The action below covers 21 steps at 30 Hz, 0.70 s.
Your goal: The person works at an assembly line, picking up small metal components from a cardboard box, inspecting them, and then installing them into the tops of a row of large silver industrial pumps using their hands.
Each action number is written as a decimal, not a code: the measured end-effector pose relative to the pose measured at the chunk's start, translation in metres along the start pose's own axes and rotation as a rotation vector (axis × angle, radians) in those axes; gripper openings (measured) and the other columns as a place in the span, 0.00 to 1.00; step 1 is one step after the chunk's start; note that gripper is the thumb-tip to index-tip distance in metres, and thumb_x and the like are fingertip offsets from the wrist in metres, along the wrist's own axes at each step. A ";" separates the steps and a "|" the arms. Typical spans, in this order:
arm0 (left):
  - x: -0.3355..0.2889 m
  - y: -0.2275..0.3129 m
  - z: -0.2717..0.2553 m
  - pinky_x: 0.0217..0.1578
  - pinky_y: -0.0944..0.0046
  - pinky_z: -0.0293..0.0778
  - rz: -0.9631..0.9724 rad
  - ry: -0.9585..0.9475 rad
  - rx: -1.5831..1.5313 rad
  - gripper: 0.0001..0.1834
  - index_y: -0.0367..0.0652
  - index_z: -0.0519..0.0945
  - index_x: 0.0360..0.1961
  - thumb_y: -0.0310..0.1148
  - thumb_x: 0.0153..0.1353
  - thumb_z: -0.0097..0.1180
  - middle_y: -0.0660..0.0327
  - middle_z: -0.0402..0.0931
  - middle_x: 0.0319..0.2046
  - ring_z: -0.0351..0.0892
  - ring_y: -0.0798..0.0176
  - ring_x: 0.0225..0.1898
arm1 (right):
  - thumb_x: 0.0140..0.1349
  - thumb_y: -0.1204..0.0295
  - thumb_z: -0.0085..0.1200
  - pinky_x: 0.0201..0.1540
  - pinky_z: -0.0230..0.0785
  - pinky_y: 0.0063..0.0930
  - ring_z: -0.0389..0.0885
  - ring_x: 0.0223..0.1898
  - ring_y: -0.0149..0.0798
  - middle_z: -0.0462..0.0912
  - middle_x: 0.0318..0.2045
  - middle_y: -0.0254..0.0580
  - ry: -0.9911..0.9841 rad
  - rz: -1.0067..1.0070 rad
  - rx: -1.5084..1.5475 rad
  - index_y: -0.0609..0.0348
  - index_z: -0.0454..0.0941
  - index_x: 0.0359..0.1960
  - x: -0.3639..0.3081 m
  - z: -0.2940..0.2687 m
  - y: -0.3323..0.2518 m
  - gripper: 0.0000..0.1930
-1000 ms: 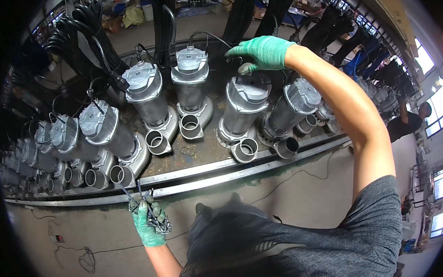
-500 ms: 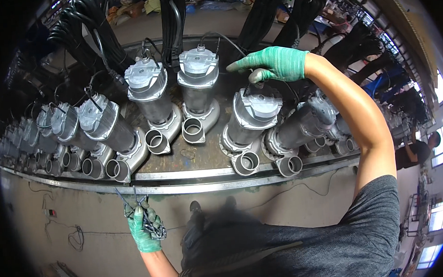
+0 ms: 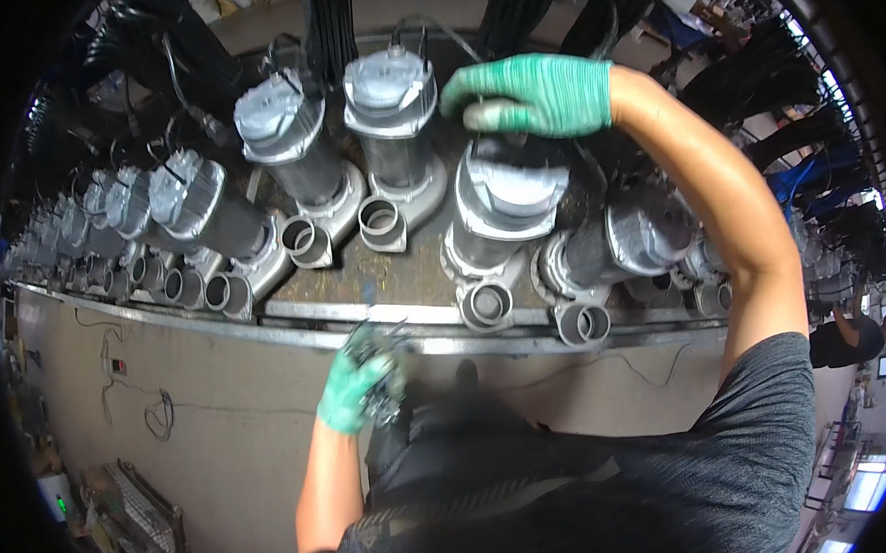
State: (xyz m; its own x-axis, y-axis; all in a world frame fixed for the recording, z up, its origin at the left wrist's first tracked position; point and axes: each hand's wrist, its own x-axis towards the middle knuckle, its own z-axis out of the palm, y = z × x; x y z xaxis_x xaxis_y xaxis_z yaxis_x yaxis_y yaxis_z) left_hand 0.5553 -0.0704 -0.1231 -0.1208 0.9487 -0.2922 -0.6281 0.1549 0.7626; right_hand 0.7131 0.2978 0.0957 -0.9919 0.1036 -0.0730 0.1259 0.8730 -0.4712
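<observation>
Over the top of a silver submersible pump [image 3: 507,198] right of centre, my right hand [image 3: 534,93] in a green glove has its fingers curled toward the thumb. Whatever is between the fingertips is hidden and blurred. My left hand [image 3: 353,381], also gloved in green, is closed around a bunch of small metal pieces [image 3: 383,392], with thin dark rods sticking out. Motion smears them, so their exact kind does not show. That hand is in front of the bench's metal edge [image 3: 437,345]. Two upright pumps, one at the centre [image 3: 392,119] and one left of it [image 3: 290,134], stand behind.
More pumps [image 3: 194,204] line the bench to the left, and another pump [image 3: 621,237] leans at the right. Coiled black cables [image 3: 519,12] hang behind them. A cord [image 3: 160,416] lies on the floor. Another person [image 3: 852,340] is at the far right.
My left hand has come up and rightward, close to the bench edge, still holding the metal pieces. My right hand stays above the same pump, its fingers more curled. The whole view has shifted slightly.
</observation>
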 end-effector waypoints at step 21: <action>0.142 -0.083 0.038 0.36 0.68 0.77 -0.165 -0.578 0.222 0.07 0.41 0.79 0.43 0.31 0.67 0.61 0.63 0.79 0.38 0.78 0.70 0.36 | 0.62 0.55 0.62 0.23 0.61 0.45 0.71 0.18 0.55 0.74 0.17 0.54 0.225 -0.038 -0.262 0.61 0.78 0.17 0.033 0.018 -0.014 0.23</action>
State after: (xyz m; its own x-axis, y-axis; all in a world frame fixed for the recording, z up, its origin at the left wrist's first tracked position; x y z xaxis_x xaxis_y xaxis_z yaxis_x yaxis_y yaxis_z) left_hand 0.6196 0.0619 -0.2054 0.4367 0.8934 -0.1054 -0.4210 0.3065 0.8537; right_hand 0.6784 0.2800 0.0838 -0.9780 0.1459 0.1493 0.1099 0.9679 -0.2260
